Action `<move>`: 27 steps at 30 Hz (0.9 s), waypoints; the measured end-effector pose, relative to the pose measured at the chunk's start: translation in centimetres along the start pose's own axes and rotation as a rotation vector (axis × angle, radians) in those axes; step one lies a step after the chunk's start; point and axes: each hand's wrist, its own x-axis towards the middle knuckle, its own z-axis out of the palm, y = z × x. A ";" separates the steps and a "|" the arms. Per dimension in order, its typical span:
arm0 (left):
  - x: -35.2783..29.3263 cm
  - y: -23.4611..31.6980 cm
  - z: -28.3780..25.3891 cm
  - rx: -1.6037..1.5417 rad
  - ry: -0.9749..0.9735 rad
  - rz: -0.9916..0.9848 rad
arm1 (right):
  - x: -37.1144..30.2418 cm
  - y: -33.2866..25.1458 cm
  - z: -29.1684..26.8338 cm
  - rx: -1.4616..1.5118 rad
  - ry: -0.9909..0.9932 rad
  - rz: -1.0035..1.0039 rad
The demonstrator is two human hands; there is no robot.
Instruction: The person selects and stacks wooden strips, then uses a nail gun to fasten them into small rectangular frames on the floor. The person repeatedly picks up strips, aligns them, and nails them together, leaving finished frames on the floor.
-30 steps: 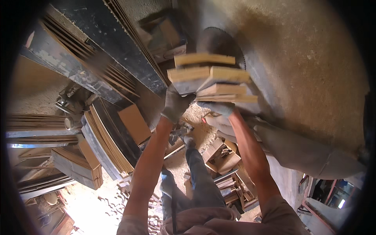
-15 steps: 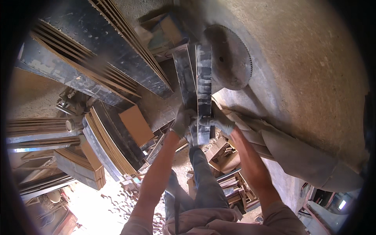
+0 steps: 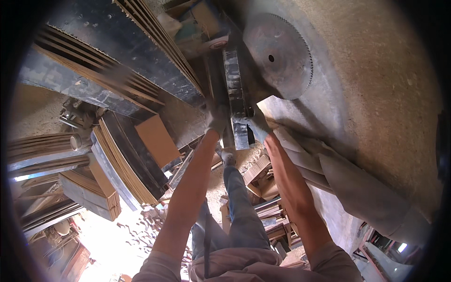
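The gloved fingers [image 3: 243, 121] of the right hand [image 3: 256, 124] pinch the near end of a black-faced strip [image 3: 233, 77], which stretches away ahead of them; I cannot tell whether the left hand [image 3: 216, 119], beside them, grips anything. A slack pinch could drop the strip toward the shoe [image 3: 229, 157] below; a rightward swing could strike the saw blade [image 3: 282, 58] beyond.

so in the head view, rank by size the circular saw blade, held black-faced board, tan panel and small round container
1. circular saw blade
2. held black-faced board and tan panel: too close in area to rank
3. small round container
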 end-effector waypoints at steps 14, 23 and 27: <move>-7.7 3.8 3.3 0.458 0.187 0.301 | -1.1 3.8 1.4 -0.084 0.010 -0.247; -8.1 5.7 3.4 0.503 0.148 0.364 | 0.9 4.4 -2.6 -0.013 -0.144 -0.063; -7.4 2.7 -0.6 0.549 0.574 0.391 | -1.6 0.2 2.1 -0.074 -0.124 0.100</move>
